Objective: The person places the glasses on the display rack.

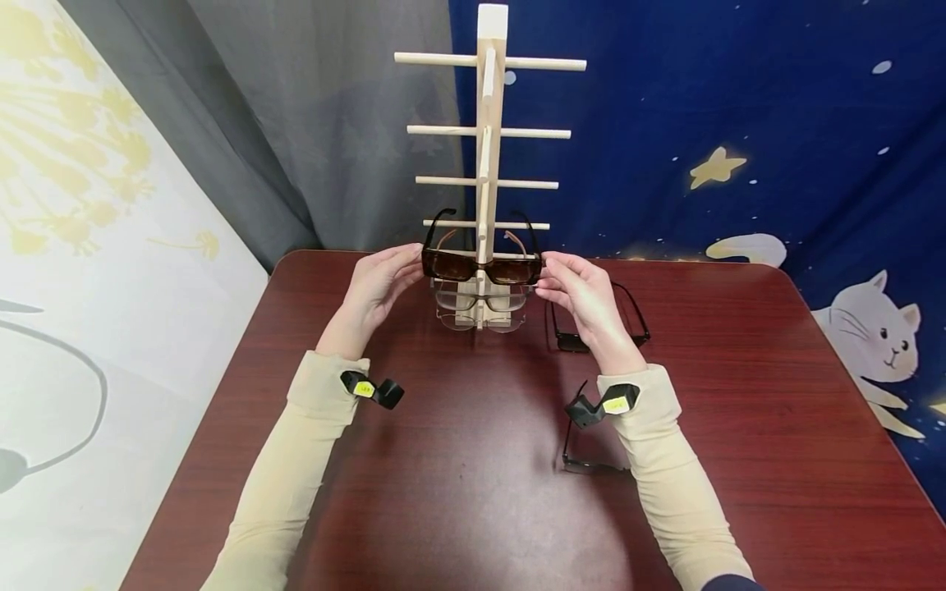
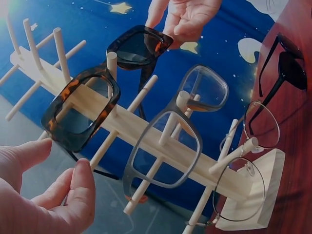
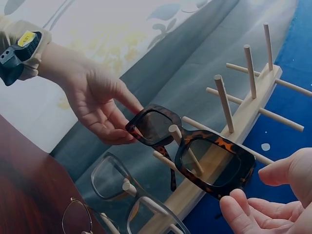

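Note:
Tortoiseshell sunglasses [image 1: 482,268] with dark lenses sit level across a wooden eyewear stand [image 1: 489,98], their bridge over a front peg [image 3: 175,132]. My left hand [image 1: 377,287] has its thumb and fingers at one outer corner of the frame, pinching lightly there. At the opposite corner my right hand [image 1: 584,295] does the same, thumb and fingertips around the hinge end. Just below hang grey clear-lens glasses [image 2: 168,148]. Thin wire-rimmed glasses [image 2: 240,187] are on the lowest peg, near the stand's base [image 2: 263,195].
Upper pegs [image 1: 443,130] of the stand carry nothing. Black glasses [image 1: 572,341] lie on the reddish-brown table [image 1: 739,394] beside my right hand, and another dark pair [image 1: 584,467] lies nearer, partly under my right forearm. Grey and blue star-patterned curtains [image 1: 628,98] hang behind.

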`<state>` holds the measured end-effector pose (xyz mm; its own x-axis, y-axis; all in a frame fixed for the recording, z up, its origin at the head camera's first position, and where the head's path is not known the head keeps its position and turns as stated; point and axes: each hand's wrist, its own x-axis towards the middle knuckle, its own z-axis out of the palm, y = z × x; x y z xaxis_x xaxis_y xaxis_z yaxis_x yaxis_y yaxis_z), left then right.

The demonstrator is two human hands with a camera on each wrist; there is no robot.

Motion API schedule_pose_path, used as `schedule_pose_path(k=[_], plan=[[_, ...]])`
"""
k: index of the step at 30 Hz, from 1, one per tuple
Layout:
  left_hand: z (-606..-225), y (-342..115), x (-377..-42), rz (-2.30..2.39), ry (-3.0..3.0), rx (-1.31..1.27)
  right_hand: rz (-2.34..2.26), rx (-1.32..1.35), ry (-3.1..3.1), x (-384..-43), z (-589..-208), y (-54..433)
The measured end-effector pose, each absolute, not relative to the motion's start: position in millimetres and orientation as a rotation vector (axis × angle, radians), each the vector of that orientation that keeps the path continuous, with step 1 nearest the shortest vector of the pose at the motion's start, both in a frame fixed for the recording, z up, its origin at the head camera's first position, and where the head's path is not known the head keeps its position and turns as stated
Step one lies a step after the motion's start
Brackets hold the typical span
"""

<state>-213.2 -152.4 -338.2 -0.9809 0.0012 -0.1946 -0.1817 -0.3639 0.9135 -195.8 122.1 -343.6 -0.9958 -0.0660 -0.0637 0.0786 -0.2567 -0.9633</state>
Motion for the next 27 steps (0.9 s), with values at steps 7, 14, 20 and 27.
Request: schedule_pose_path(k=[7,14,20,27], plan=[[-343,-160,-203,2.555,1.606,-0.171,-2.374,-0.024,1.931,-188,-344,131],[-344,-158,-189,2.523,1.657,-0.154,-2.373,-0.068,1.959,-177,-347,139],[-350,-153,-177,2.473,1.738,-0.153,-2.348,-0.126,1.976,-168,-350,144],[-359,-143,-163,2.405,1.868,-0.099,-2.327,-0.169,2.005,-157,-355,153]])
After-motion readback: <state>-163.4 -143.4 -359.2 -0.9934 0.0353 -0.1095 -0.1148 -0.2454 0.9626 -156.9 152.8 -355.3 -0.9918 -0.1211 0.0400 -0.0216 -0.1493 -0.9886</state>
